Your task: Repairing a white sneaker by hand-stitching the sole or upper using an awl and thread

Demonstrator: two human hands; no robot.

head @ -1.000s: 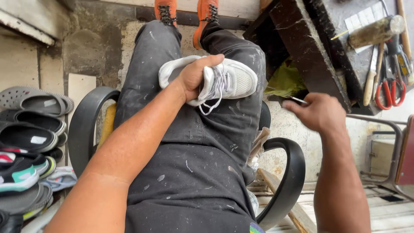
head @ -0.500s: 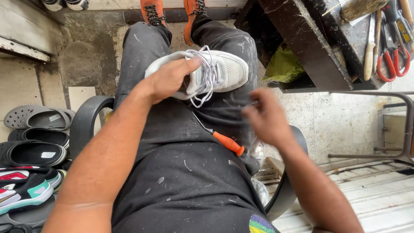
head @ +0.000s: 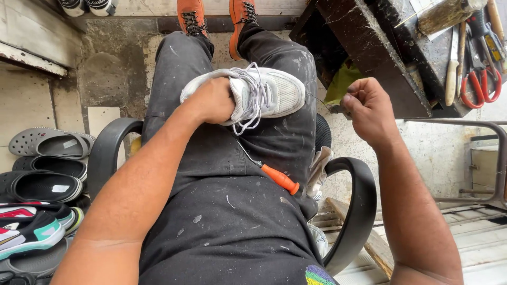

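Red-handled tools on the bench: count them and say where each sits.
2. Red-handled scissors lie at the right end of the dark bench; red-handled pliers lie just above them, partly cut off by the frame edge. More may be hidden.

The left hand (head: 211, 100) covered the heel end of the white sneaker (head: 264, 95), and its fingers were hidden inside or behind the shoe. A thin thread (head: 319, 101) running to the right hand's fingers (head: 359, 97) was almost too fine to trace. The awl's (head: 274, 177) metal tip vanished under the sneaker. The scissors (head: 478, 79) on the worktop (head: 422, 58), beyond the right fingers, were cut by the frame's edge.
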